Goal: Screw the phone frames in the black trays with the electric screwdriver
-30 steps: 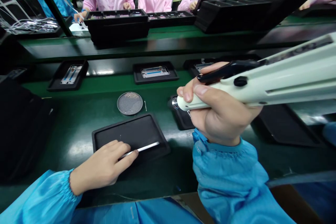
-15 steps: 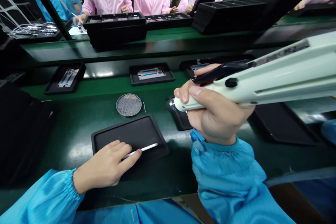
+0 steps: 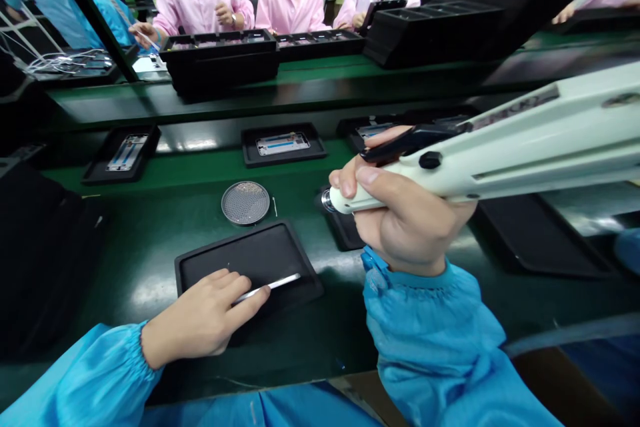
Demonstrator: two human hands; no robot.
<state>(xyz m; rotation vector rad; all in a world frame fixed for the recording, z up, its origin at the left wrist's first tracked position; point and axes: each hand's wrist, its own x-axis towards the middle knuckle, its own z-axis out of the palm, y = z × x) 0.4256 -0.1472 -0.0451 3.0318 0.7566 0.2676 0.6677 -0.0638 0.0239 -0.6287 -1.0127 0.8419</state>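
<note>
Green desk (image 3: 150, 260), glossy, backed by a conveyor carrying trays. Left hand (image 3: 200, 320) rests on black tray (image 3: 250, 253), fingers pinching tweezers (image 3: 273, 283). Right hand (image 3: 410, 220) clenched around screwdriver (image 3: 500, 147), raised. Screw dish (image 3: 245, 202) sits just behind tray; bare desk lies left of it.

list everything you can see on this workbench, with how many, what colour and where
electric screwdriver: one, cream with black lever, held above the bench at right
tweezers: one, silver, lying across the near tray
near tray: one, black, front centre of the bench
screw dish: one, round grey metal mesh, behind the near tray
belt trays with phone frames: at least three, black, on the green belt
stacked trays: several, black, far side
co-workers: several, pink coats, far side
left hand: blue sleeve, holding the tweezers
right hand: blue sleeve, gripping the electric screwdriver
</note>
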